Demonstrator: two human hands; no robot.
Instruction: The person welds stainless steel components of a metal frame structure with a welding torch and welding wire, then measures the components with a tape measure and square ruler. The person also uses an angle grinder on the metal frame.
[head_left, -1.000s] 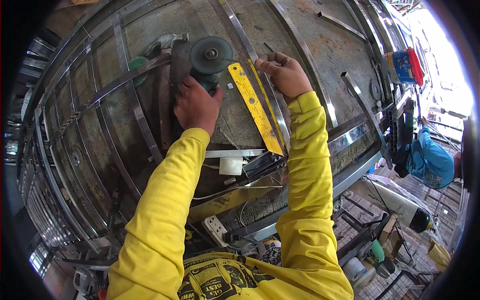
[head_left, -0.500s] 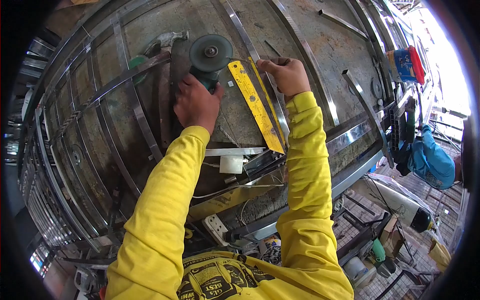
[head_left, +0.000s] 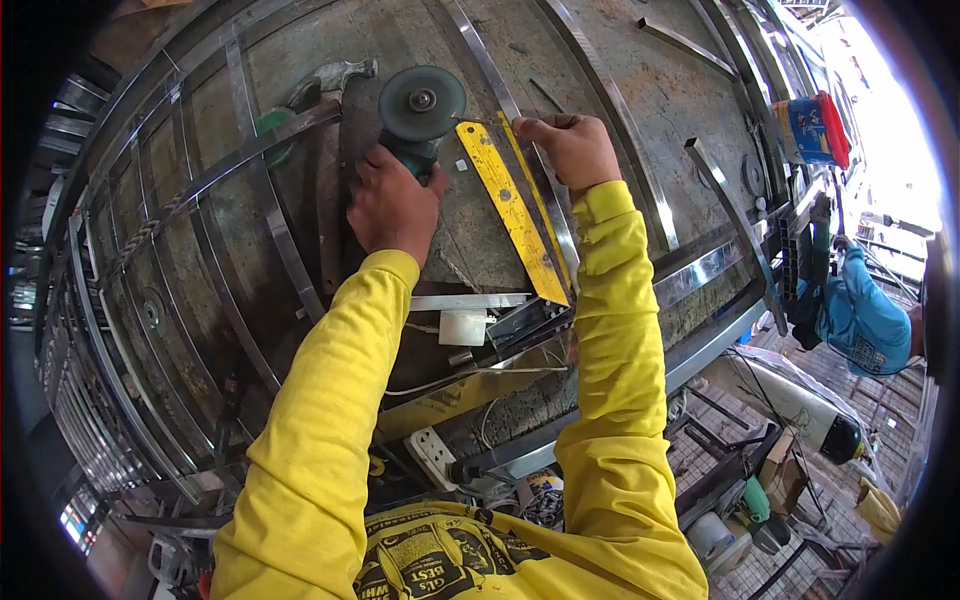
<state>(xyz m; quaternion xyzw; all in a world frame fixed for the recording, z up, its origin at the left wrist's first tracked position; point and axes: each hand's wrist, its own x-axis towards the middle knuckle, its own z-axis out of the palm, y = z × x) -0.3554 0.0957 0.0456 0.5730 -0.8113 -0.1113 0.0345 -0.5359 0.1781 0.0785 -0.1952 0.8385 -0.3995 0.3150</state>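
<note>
My left hand (head_left: 395, 205) is wrapped round the body of a green angle grinder (head_left: 415, 155), whose grey disc (head_left: 422, 103) faces up. To the right, my right hand (head_left: 575, 150) is closed in a pinch at the upper end of a thin metal strip beside a yellow level (head_left: 512, 215); my fingers hide exactly what they grip. The level lies slanted between both hands, its top end near the disc. A white block (head_left: 463, 327) sits below my left hand. A hammer (head_left: 335, 80) lies left of the disc.
Metal bars (head_left: 612, 105) cross the worktable (head_left: 460, 225). A power strip (head_left: 432, 455) and a cable are at the near edge. A red-and-blue tub (head_left: 812, 130) stands at the right. Another person in a blue shirt (head_left: 862, 315) is at far right.
My two hands and the grinder look nearly unmoved. At far right, the other person's blue sleeve and arm have shifted slightly.
</note>
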